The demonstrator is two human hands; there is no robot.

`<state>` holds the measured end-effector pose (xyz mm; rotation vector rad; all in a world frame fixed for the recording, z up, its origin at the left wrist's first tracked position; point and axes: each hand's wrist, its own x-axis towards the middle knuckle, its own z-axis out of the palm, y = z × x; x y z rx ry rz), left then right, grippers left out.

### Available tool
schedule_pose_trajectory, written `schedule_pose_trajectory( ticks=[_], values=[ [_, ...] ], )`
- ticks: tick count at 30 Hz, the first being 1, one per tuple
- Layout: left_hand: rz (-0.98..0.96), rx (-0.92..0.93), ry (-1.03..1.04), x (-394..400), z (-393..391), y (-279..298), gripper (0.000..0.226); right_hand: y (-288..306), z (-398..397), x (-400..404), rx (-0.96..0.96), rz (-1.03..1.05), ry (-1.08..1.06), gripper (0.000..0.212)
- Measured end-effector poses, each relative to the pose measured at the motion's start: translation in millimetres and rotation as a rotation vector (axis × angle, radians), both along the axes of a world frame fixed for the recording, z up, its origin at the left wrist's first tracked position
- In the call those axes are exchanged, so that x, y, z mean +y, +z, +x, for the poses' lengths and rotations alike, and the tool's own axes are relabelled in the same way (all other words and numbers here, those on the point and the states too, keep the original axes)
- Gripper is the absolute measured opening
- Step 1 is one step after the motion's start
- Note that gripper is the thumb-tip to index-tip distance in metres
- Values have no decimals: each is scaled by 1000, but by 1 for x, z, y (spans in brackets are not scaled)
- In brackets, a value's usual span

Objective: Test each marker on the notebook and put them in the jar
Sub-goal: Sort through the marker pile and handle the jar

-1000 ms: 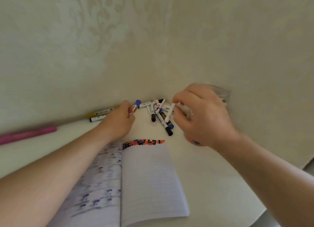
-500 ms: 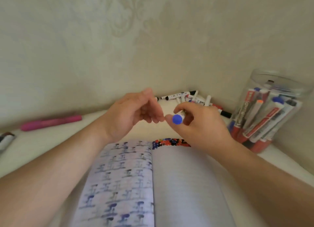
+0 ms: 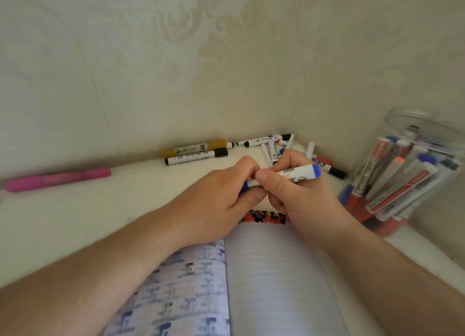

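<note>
Both hands hold one white marker with blue ends [image 3: 299, 173] level above the top edge of the open notebook [image 3: 271, 275]. My left hand [image 3: 221, 199] pinches its left, blue-capped end between thumb and fingers. My right hand [image 3: 297, 192] grips the barrel, thumb on top. The clear jar [image 3: 412, 169] stands at the right, holding several markers. Loose markers [image 3: 274, 146] lie in a heap in the corner behind my hands.
A gold marker [image 3: 193, 148] and a black-capped white marker [image 3: 196, 156] lie along the wall. A pink marker [image 3: 57, 179] rests at the far left. The table [image 3: 100, 209] meets patterned walls at the back and right.
The marker has turned from end-on to lying level across both hands. My left hand, apart from it before, now pinches its left end. The view has shifted left and closer.
</note>
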<state>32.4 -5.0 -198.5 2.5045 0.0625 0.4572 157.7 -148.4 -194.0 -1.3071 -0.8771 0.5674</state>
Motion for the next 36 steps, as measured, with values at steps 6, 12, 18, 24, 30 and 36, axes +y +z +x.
schedule_pose_trajectory(
  ticks=[6, 12, 18, 24, 30, 36],
  values=[
    [-6, 73, -82, -2, -1, 8, 9, -1, -4, -4, 52, -12, -5, 28],
    [-62, 86, -104, -4, -5, 10, 18, 4, -8, -14, -15, -27, 26, 28],
    [-51, 114, -45, 0, -8, 10, 43, 9, -8, -21, -131, -9, 8, 20],
    [-35, 184, 49, 15, -12, 9, 66, 43, 11, -45, 146, 74, -25, 16],
    [99, 420, -46, 9, -7, 4, 59, 34, 14, -62, -77, -248, 2, 17],
    [117, 450, -53, 8, -5, 1, 61, 0, 11, -62, -171, -345, -200, 20]
  ],
)
